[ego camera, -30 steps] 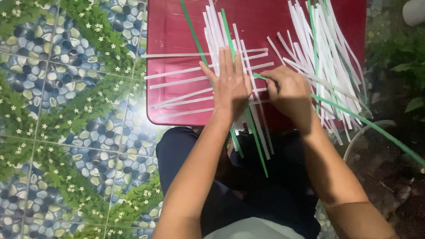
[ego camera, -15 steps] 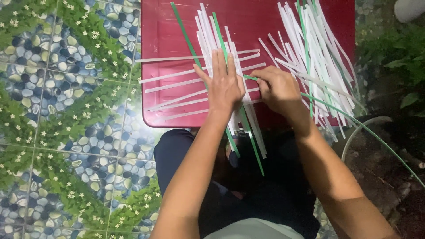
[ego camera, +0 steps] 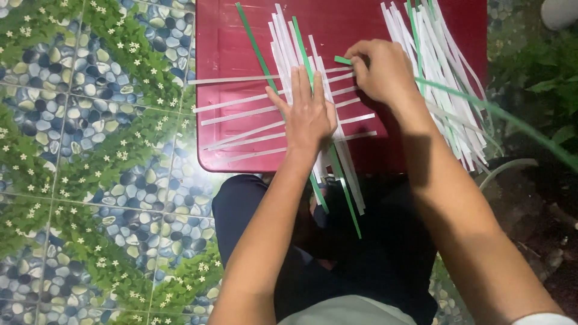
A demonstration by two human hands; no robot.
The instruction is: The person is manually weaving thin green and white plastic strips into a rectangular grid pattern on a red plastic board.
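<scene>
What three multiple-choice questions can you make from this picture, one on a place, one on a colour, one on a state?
1. Where does the left hand lie? A on the floor tiles; B flat on the woven strips; C on the loose pile.
2. What colour is the table? A red; B blue; C yellow.
3. What is the right hand doing? A resting open; B pinching a green strip; C hanging off the table.

B, its palm presses the crossing strips; A, the top is red; B, its fingers close on the strip's end.
</scene>
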